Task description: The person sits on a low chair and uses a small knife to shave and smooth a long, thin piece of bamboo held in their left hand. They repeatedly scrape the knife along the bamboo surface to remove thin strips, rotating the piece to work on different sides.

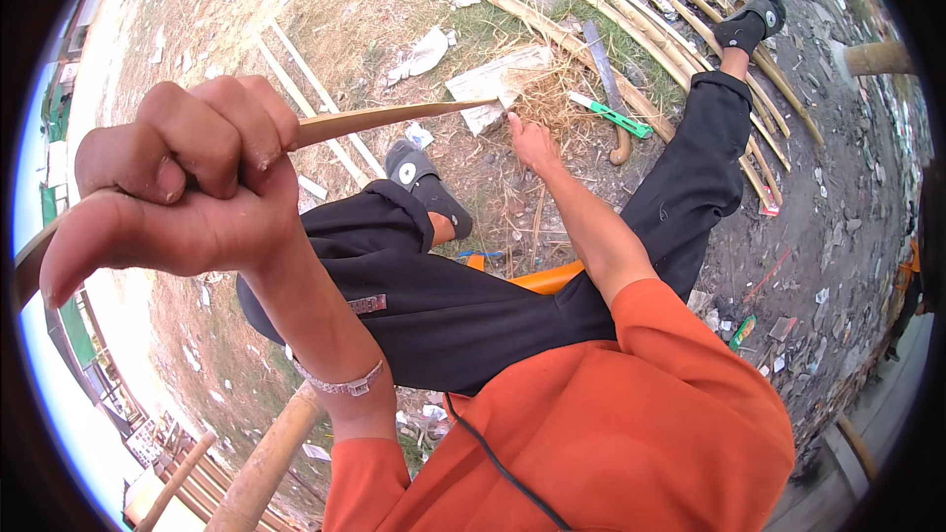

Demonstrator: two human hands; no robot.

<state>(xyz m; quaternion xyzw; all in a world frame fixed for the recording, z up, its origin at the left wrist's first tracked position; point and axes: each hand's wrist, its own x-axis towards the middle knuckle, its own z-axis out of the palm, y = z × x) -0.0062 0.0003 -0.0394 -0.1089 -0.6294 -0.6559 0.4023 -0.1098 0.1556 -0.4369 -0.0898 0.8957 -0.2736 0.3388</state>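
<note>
My left hand (192,172) is raised close at the left, its fingers wrapped round a long bamboo strip (394,116). The strip runs rightward to a pale wooden block (517,72) on the ground, and its other end passes out behind the hand. My right hand (535,146) is low beside the strip's far end, fingers curled with the index finger forward. A small pale edge shows at its fingertip; what it grips is too small to make out. Thin shavings (557,89) lie by the block. To the right are a green-handled cutter (621,118) and a long blade (599,57) with a curved wooden handle.
Long split bamboo poles (631,15) lie across the far right, near my shoe (761,20). Two pale strips (320,99) are on the ground left of the block. Thick bamboo (266,458) stands at the lower left. An orange seat part (547,279) shows between my legs.
</note>
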